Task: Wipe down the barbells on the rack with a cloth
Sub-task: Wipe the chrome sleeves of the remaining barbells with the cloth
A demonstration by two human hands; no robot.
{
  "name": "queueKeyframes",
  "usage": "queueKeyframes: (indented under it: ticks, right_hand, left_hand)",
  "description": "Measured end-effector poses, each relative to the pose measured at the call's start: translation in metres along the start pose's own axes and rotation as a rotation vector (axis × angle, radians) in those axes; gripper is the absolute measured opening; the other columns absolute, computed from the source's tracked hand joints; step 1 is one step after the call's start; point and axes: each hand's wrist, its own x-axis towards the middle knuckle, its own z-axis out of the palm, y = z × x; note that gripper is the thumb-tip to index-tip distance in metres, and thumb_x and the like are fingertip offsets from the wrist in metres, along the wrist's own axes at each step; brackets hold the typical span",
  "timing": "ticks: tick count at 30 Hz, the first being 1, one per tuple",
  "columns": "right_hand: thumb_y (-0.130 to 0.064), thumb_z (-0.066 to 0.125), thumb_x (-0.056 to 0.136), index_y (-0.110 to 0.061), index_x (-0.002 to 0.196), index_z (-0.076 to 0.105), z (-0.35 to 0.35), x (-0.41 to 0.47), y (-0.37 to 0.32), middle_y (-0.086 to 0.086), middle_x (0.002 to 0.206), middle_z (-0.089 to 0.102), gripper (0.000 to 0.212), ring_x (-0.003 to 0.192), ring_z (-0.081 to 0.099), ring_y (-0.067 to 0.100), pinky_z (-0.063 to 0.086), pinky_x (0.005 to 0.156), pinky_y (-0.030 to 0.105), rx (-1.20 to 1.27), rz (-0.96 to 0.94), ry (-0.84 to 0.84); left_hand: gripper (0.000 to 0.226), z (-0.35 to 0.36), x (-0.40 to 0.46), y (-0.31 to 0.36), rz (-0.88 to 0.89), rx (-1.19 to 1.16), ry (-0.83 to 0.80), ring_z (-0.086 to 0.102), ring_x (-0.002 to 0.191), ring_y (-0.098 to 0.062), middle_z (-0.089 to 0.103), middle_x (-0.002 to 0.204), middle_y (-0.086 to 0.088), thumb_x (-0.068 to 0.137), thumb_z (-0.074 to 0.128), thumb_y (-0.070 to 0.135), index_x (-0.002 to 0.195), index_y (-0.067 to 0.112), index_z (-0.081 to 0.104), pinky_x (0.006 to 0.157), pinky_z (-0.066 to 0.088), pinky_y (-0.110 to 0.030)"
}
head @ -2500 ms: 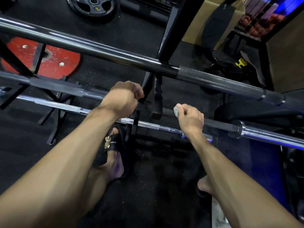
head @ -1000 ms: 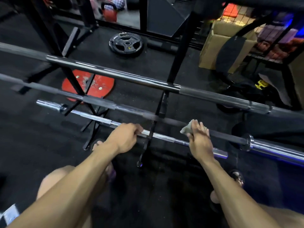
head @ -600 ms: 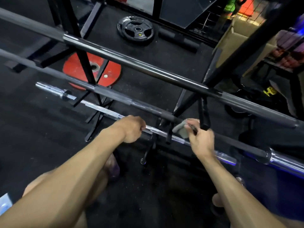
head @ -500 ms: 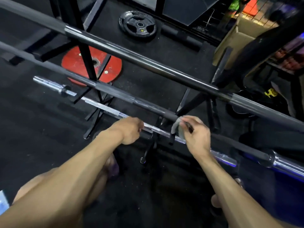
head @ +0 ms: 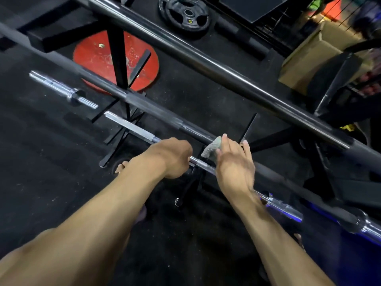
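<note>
A black rubber gym floor (head: 41,172), speckled with pale dust, carries everything. A black steel rack frame (head: 118,65) stands on it, its flat feet spread on the rubber. A scuffed red round weight plate (head: 92,56) lies flat behind the upright, and a black weight plate with grip holes (head: 184,14) lies farther back. A tan cardboard box (head: 305,58) appears to sit on the floor at the right.

Glossy chrome barbell (head: 132,126), fuzzy grey cloth (head: 210,149)
</note>
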Motion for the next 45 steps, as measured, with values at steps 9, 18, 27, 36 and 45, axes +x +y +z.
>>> queueKeyframes:
  ticks: [9,18,27,36,45]
  right_hand:
    - [-0.015,0.050,0.101,-0.003,0.160,0.027,0.001,0.048,-0.049,0.010,0.164,0.037,0.064,0.148,0.039,0.021,0.022,0.126,0.037,0.064,-0.181,-0.169]
    - [-0.033,0.048,0.096,0.011,0.139,0.053,0.014,0.038,-0.057,0.030,0.143,0.056,0.062,0.130,0.059,0.040,0.043,0.113,0.049,-0.044,0.027,-0.172]
    - [-0.035,0.030,0.105,-0.012,0.145,0.047,-0.009,0.022,-0.004,0.005,0.126,0.060,0.049,0.116,0.055,0.028,0.035,0.116,0.044,0.048,-0.030,-0.227]
    - [-0.039,0.012,0.111,-0.022,0.165,0.008,0.002,0.080,-0.095,-0.004,0.173,0.009,0.057,0.159,0.004,0.017,-0.005,0.129,0.042,0.101,-0.144,-0.328]
    - [-0.036,0.012,0.111,-0.031,0.164,0.004,-0.013,0.047,-0.045,-0.013,0.172,0.005,0.054,0.159,-0.005,0.017,-0.006,0.128,0.041,0.095,0.055,-0.385]
  left_hand:
    - [0.011,-0.020,0.001,0.002,-0.007,-0.016,0.069,0.057,0.093,-0.032,0.052,0.095,-0.005,0.101,0.044,0.019,0.100,0.020,0.054,0.082,0.047,-0.038]
    - [0.024,-0.035,0.006,-0.018,-0.091,-0.084,0.206,0.063,0.108,-0.035,0.067,0.118,-0.011,0.094,0.048,0.019,0.108,0.022,0.067,0.096,0.053,-0.045]
    - [0.017,-0.046,-0.001,-0.049,-0.166,-0.121,0.226,0.060,0.086,-0.037,0.062,0.093,-0.012,0.091,0.046,0.013,0.076,0.016,0.053,0.073,0.046,-0.037]
    - [0.030,-0.056,-0.005,-0.052,-0.182,-0.168,0.281,0.061,0.113,-0.035,0.063,0.127,-0.011,0.098,0.045,0.024,0.121,0.027,0.065,0.097,0.051,-0.042]
    - [0.022,-0.054,-0.013,-0.064,-0.159,-0.155,0.273,0.060,0.087,-0.033,0.061,0.091,-0.008,0.098,0.042,0.020,0.079,0.022,0.053,0.073,0.044,-0.036]
